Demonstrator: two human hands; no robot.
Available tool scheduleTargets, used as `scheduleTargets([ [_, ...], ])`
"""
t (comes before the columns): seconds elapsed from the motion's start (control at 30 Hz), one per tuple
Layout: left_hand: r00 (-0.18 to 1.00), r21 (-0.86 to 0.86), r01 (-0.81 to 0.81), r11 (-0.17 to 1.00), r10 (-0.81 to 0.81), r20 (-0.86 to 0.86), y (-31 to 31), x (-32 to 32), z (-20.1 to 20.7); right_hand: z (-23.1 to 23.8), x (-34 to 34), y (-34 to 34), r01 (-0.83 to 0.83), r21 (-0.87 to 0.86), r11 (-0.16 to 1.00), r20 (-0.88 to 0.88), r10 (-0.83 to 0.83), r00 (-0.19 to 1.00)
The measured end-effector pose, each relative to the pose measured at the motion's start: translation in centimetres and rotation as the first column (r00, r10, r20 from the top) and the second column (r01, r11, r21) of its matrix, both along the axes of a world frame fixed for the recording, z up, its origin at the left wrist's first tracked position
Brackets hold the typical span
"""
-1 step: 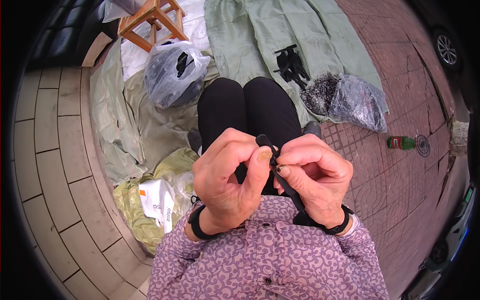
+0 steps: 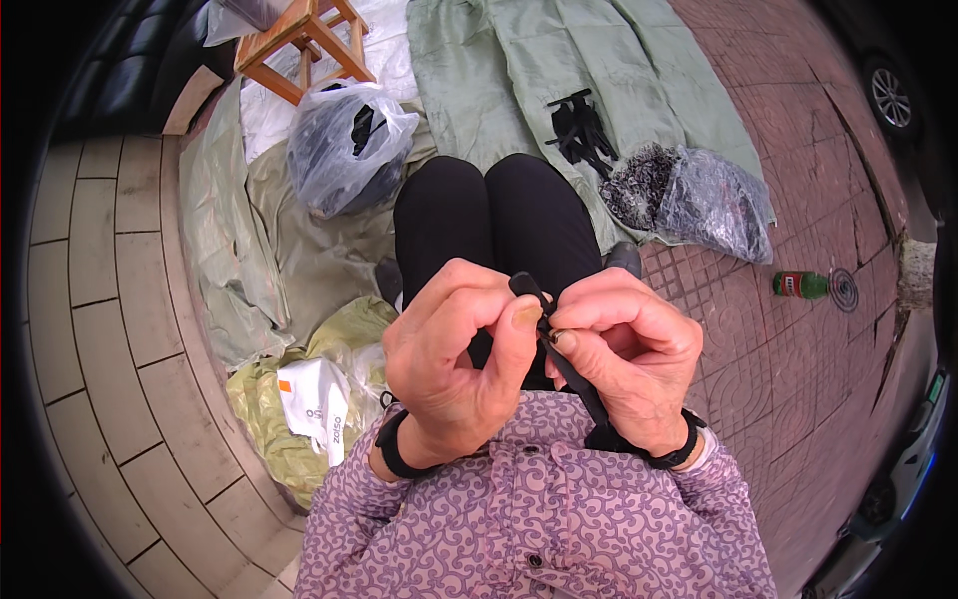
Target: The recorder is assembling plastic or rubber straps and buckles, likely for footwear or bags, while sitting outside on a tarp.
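A narrow black strap (image 2: 577, 377) slants between my two hands, over my lap. My left hand (image 2: 454, 349) pinches it near its rounded upper end, thumb against fingers. Close beside it, the thumb and forefinger of my right hand (image 2: 634, 364) pinch the strap at a small dark piece, too small to make out. From there the strap runs down past my right palm toward the wrist. A pile of similar black straps (image 2: 582, 132) lies ahead on the green cloth. Next to it is a clear plastic bag (image 2: 714, 205) with small dark pieces spilling from its mouth.
At the left front stands a translucent bag (image 2: 344, 150) of black items, near a wooden stool (image 2: 304, 45). A white bag (image 2: 311, 401) lies on yellow-green sheeting (image 2: 261, 429) at my left. A green bottle (image 2: 800, 285) lies on the paving at right. Parked cars line the right edge.
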State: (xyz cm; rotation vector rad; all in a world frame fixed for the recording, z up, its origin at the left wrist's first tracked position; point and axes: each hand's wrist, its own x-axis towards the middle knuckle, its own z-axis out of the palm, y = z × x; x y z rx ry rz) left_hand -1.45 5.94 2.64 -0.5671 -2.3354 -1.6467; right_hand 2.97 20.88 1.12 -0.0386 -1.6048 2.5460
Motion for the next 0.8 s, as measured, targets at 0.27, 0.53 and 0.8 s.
scheduleTargets([
  [0.27,0.993,-0.046,0.061,0.997,-0.066,-0.099,-0.8,0.2,-0.7,-0.2,0.0,-0.5,-0.02,-0.049,0.999,0.048,0.022,0.999],
  [0.53,0.995,-0.001,0.102,0.995,-0.102,0.01,-1.1,0.6,-1.1,-0.9,0.1,-0.2,0.003,0.151,0.988,-0.03,0.001,1.0],
  [0.8,0.992,0.069,0.077,0.995,-0.084,0.09,-1.5,1.0,-1.3,-0.6,-0.2,-0.4,0.055,0.355,0.933,-0.143,-0.004,0.99],
])
